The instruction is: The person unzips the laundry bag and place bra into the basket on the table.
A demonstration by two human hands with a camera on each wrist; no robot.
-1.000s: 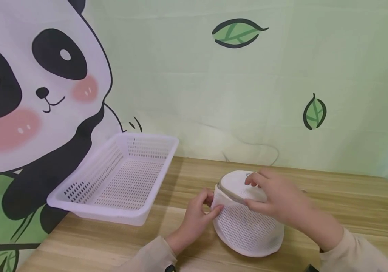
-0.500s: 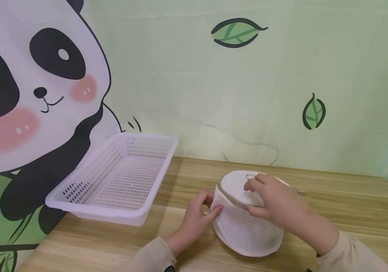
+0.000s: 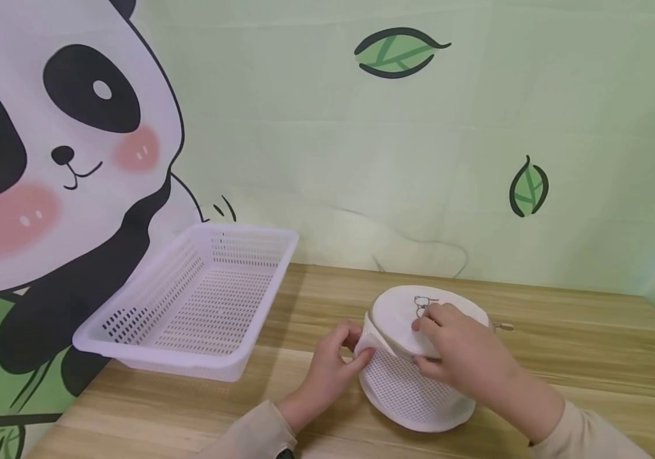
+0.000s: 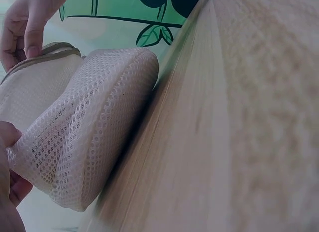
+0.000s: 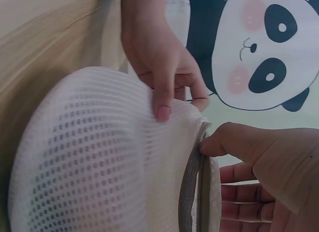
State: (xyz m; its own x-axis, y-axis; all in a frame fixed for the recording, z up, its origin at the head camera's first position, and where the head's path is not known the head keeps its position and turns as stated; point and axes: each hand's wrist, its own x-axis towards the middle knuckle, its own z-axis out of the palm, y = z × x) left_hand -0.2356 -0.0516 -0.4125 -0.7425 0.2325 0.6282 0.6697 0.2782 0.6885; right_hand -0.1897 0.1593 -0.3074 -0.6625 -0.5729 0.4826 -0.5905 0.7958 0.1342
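Pinching its side between thumb and fingers, your left hand [image 3: 333, 360] holds the white mesh bag [image 3: 413, 392], while your right hand [image 3: 462, 350] pinches the edge of the lid [image 3: 391, 315] at the zipper [image 5: 188, 192]. The bag stands lid-up on the wooden table [image 3: 591, 357], to the right of a white perforated basket [image 3: 183, 364]; behind is a green backdrop [image 3: 304, 153] with a panda print [image 3: 86, 213].

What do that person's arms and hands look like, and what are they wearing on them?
The left hand and right hand are bare: no gloves. Both arms wear plain beige sleeves, the left sleeve and right sleeve each ending near the wrist. A small black thing peeks out below the left cuff, too cut off to tell what it is.
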